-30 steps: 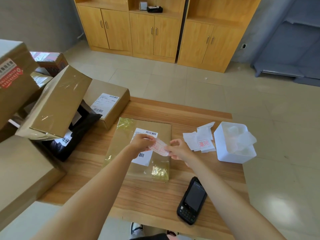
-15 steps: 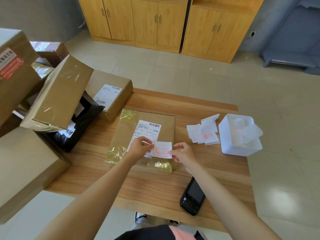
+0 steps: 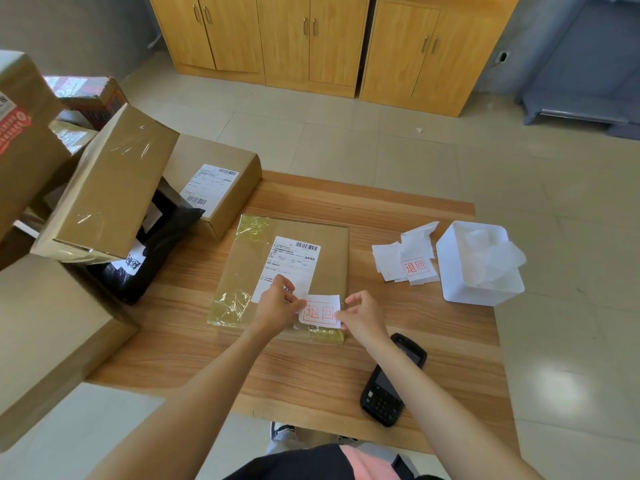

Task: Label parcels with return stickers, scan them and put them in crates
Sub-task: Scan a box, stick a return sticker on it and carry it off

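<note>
Lowered since before, the return sticker (image 3: 320, 311) is pinched at its ends by both hands, left (image 3: 277, 304) and right (image 3: 363, 315), over the parcel (image 3: 332, 247); better press it flat below the shipping label (image 3: 292, 263).

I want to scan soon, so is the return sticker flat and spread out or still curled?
Spread flat: the return sticker shows its whole red stamp, pinched by the left hand and right hand over the parcel.
</note>
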`<action>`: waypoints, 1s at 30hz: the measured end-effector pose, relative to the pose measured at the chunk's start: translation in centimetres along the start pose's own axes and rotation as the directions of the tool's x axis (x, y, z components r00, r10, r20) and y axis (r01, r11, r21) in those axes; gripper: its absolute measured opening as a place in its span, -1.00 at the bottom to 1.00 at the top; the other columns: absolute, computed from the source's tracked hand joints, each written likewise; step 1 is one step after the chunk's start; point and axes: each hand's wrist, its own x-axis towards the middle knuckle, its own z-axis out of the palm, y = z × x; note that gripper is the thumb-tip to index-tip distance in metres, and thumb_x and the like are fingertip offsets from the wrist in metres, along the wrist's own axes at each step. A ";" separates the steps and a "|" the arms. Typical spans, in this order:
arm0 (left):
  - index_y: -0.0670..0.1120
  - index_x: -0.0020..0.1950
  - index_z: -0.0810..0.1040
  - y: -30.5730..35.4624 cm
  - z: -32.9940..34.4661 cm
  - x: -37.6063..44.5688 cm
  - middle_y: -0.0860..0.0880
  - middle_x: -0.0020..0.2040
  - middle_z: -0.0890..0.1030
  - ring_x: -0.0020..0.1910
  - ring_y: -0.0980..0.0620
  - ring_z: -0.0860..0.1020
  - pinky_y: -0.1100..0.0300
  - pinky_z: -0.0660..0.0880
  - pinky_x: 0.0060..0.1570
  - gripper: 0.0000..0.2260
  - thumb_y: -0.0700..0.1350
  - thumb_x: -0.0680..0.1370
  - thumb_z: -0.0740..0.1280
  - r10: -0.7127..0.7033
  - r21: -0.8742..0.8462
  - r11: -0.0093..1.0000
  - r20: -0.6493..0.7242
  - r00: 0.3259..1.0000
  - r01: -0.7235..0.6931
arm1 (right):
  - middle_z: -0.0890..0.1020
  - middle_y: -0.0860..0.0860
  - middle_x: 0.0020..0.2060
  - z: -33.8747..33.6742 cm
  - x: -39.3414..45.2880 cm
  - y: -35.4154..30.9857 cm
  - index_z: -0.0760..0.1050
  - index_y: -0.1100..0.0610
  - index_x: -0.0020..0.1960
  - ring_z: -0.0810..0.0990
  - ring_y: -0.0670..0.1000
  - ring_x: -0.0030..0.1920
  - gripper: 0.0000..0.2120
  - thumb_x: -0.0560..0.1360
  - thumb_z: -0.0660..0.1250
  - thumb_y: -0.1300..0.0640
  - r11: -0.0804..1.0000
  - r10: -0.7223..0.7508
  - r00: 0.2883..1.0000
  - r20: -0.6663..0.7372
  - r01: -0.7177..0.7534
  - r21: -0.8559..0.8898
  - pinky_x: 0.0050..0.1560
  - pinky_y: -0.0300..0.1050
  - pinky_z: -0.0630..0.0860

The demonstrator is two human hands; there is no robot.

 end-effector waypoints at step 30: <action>-0.30 0.40 0.37 -3.3 4.2 -2.9 -0.24 0.40 0.42 0.40 -0.21 0.39 -0.04 0.30 0.37 -0.51 -0.11 0.54 0.02 0.666 0.805 0.367 0.123 0.736 -0.467 | 0.36 0.15 0.44 4.4 -2.8 2.5 0.26 0.28 0.45 0.28 0.12 0.46 -0.50 0.59 0.01 0.07 0.436 -0.693 0.720 0.029 0.451 -0.779 0.49 0.02 0.08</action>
